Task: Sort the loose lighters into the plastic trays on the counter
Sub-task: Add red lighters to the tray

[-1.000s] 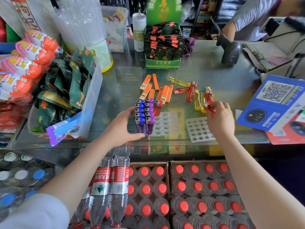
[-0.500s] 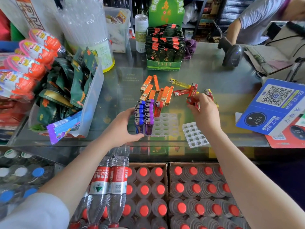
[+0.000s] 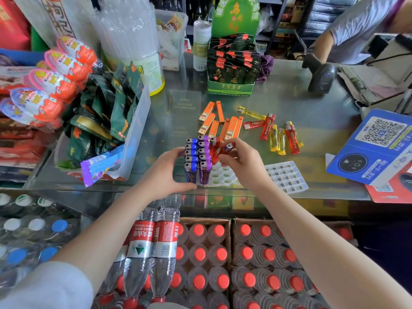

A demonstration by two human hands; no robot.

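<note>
Fingers point(image 3: 225, 162) of the right hand point(image 3: 244, 166) pinch a red lighter point(image 3: 217, 150) above the white tray point(image 3: 219, 175) on the glass surface point(image 3: 301, 103), the left hand point(image 3: 166, 172) curled around the tray's edge – a tilted entry could topple the upright blue and purple lighters point(image 3: 198, 159) beside it.

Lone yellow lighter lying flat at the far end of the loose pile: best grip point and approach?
Pinch the yellow lighter across its long narrow sides at mid-body, coming straight down from above. It lies flat on the glass counter, its metal head pointing left. Its right end nearly meets a red lighter, so stay left of that.
</note>
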